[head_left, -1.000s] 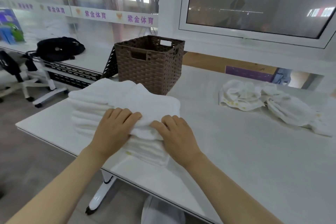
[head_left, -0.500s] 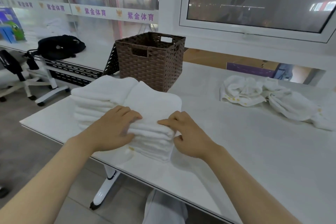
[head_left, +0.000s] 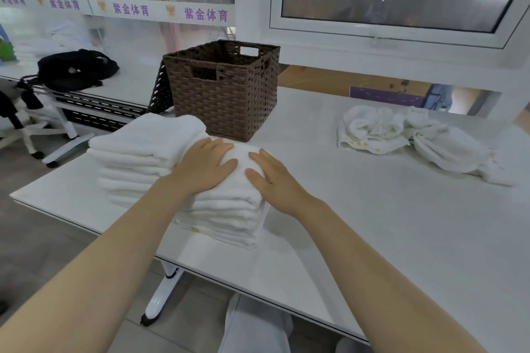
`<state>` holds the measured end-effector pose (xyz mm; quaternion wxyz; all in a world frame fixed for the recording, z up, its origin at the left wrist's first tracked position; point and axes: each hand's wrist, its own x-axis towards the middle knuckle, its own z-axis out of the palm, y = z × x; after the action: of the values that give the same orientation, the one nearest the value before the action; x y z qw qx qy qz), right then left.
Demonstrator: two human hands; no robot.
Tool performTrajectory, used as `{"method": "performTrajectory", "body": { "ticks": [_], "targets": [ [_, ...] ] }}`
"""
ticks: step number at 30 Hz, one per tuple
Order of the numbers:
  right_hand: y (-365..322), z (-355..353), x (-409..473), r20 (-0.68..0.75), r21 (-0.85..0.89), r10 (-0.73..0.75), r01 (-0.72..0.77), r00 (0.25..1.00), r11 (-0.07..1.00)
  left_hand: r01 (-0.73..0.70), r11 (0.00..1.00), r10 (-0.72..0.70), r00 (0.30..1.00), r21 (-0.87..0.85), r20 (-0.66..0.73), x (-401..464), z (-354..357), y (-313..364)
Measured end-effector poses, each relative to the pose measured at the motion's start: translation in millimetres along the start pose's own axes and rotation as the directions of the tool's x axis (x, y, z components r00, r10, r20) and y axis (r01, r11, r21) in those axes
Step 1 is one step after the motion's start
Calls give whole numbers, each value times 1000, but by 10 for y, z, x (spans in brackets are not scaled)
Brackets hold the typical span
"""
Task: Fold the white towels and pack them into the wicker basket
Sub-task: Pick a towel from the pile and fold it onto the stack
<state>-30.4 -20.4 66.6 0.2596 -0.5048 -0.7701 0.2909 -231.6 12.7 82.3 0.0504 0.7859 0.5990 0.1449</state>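
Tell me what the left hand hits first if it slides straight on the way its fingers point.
Probably the wicker basket: the left hand lies flat on the near towel stack, fingers aimed at the basket's near lower edge. Depth is unclear.

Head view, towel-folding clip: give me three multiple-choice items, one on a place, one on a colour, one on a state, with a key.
1. Where does the basket stand?
A. behind the folded stacks
B. on the floor
C. beside the crumpled towels

2. What colour is the basket?
A. white
B. brown
C. blue

3. How do the hands lie?
A. both flat on the nearer stack
B. both gripping the basket
C. one lifting a crumpled towel

Key: A, the basket stands on the table just beyond the folded stacks. B, its weave is dark brown. A, the left hand and right hand rest with straight fingers on top of the nearer stack, while the crumpled towels lie untouched to the right.
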Motion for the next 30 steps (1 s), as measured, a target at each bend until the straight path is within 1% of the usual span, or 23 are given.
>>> {"method": "performTrajectory", "body": {
  "ticks": [3, 7, 12, 15, 17, 18, 21, 24, 26, 28, 29, 30],
  "targets": [
    [51, 38, -5, -4, 80, 32, -31, 999, 996, 20, 999, -23, 996, 32, 91, 32, 1, 14],
    [100, 41, -62, -20, 93, 25, -23, 999, 995, 14, 999, -22, 987, 47, 158, 97, -24, 49],
    [115, 35, -147, -45, 38, 23, -22, 999, 999, -19, 996, 32, 989, -91, 143, -2, 7, 86],
    [55, 60, -156, -56, 14, 24, -24, 998, 1000, 70, 988, -49, 987, -137, 152, -15, 2, 49],
    [40, 80, -182, -63, 55, 21, -18, 998, 998, 134, 986, -115, 977, -99, 180, 0, -7, 36],
    [43, 79, -215, -66, 84, 17, -12, 998, 996, 141, 988, -126, 972, -63, 197, 10, -10, 39],
    [127, 37, -368, -65, 166, 16, -5, 998, 986, 127, 992, -129, 966, 25, 225, -7, -24, 77],
    [311, -24, -554, -25, 158, 60, -56, 998, 986, 86, 992, -101, 979, 94, 175, -26, -64, 107],
    [509, -40, -700, 18, 153, 135, -136, 991, 979, 75, 996, -80, 988, 44, 134, -46, -96, 149],
    [722, -57, -865, 35, 128, 208, -211, 978, 969, 72, 995, -65, 994, -73, 91, -77, -126, 183],
    [816, -87, -945, 29, 66, 221, -223, 975, 973, 78, 988, -68, 994, -132, 82, -95, -155, 211],
    [892, -129, -1021, 13, -35, 216, -216, 976, 976, 87, 981, -73, 994, -173, 82, -121, -192, 260]
  ]
}}
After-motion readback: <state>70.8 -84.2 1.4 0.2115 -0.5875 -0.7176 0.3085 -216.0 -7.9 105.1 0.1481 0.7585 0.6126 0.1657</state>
